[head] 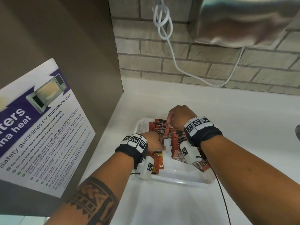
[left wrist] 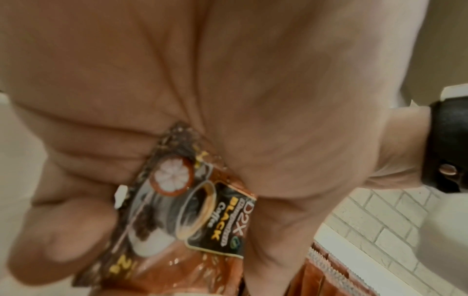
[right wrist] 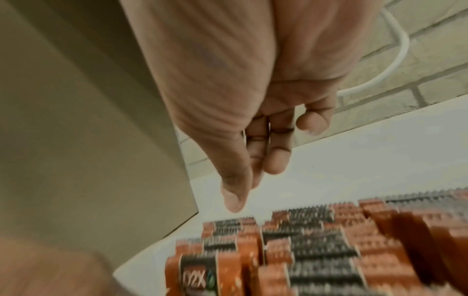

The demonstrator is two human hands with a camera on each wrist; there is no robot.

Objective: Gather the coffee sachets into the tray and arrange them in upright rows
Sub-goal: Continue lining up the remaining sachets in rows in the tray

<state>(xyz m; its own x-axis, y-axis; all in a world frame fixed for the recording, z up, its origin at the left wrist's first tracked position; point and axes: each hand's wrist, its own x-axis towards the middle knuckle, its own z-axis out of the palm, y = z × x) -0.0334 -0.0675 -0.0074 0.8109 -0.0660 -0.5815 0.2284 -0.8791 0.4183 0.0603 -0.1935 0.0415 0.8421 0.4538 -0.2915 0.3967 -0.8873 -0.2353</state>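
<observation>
A white tray (head: 178,181) sits on the white counter and holds red-brown coffee sachets standing in rows (head: 178,137). A few loose sachets (head: 158,161) lie flat at its near left. My left hand (head: 154,141) is low over the tray's left side. It grips one D2X black coffee sachet (left wrist: 197,210) between curled fingers and thumb. My right hand (head: 180,115) hovers over the far end of the rows. Its fingers (right wrist: 276,156) hang down loosely and hold nothing above the upright sachets (right wrist: 316,250).
A brown side panel with a microwave safety poster (head: 40,127) stands close on the left. A brick wall runs behind, with a white cable (head: 175,51) hanging from a steel appliance (head: 243,21). Bare white counter (head: 251,119) lies right of the tray.
</observation>
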